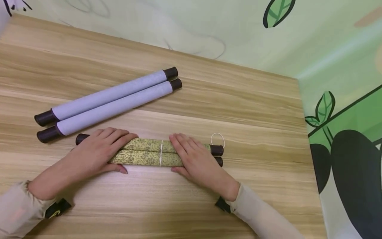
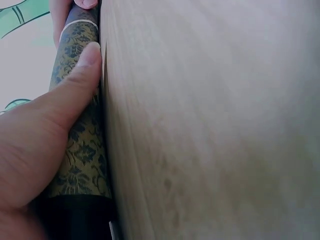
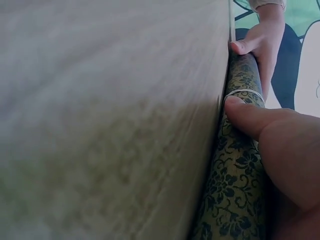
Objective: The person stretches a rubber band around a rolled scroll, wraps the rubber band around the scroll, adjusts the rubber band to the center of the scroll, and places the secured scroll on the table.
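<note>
A double-rolled scroll in yellow-green floral brocade lies on the wooden table, with dark end knobs and a thin white cord round its middle. My left hand grips its left part, fingers over the top and thumb along the near side. On the right part, my right hand holds it the same way. Both wrist views show the thumbs against the brocade, the left thumb and the right thumb. The far fingertips are partly hidden.
Behind lies a second double-rolled scroll, pale lavender with dark knobs, set at a slant. A white cord loop sticks out by the brocade scroll's right end. Painted walls border the wooden table at the back and right.
</note>
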Tool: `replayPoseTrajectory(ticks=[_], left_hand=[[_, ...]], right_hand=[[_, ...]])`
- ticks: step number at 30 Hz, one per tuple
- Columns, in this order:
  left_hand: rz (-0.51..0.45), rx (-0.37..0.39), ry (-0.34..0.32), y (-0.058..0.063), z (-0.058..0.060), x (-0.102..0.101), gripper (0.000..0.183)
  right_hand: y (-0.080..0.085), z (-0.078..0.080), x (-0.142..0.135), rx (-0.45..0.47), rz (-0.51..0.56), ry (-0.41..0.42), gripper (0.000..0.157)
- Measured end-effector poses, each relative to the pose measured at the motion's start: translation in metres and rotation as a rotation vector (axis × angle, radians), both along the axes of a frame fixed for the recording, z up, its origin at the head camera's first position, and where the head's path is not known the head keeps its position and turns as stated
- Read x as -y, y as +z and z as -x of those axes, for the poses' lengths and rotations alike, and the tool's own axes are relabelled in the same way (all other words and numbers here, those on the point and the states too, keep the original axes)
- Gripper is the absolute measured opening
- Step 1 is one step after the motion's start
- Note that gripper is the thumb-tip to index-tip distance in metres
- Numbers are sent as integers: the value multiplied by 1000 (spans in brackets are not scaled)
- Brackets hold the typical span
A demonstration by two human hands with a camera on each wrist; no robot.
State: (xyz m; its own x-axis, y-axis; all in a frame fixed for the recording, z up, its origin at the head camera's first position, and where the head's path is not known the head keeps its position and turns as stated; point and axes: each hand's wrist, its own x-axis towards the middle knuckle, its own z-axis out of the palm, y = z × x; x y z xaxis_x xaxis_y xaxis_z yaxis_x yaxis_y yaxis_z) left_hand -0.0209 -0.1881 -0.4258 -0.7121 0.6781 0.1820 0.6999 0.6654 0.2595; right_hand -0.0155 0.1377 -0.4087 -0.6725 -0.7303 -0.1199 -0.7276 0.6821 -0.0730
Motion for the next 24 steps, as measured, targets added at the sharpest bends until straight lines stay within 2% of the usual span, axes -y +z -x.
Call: replayPoseTrajectory(ticks=[7, 11, 14, 16, 20, 24], left_hand=[[-12, -38, -20, -1, 1, -1, 96], [-13, -34, -25, -2, 2, -2, 98], [-20, -25, -28, 2, 3, -4, 101], [-26, -21, -25, 8, 3, -6, 103], [-25, -43, -27, 26, 4, -11, 102], [-5, -80, -49, 43, 5, -18, 93]], right_hand=[[1, 0, 0, 14, -15, -12, 88], [4, 2, -3, 84, 20, -12, 92], [14, 7, -9, 138, 91, -13, 92], [23, 12, -16, 142, 148, -24, 89], [38, 25, -38, 66, 222, -85, 76], [47, 38, -64, 20, 211, -186, 58]])
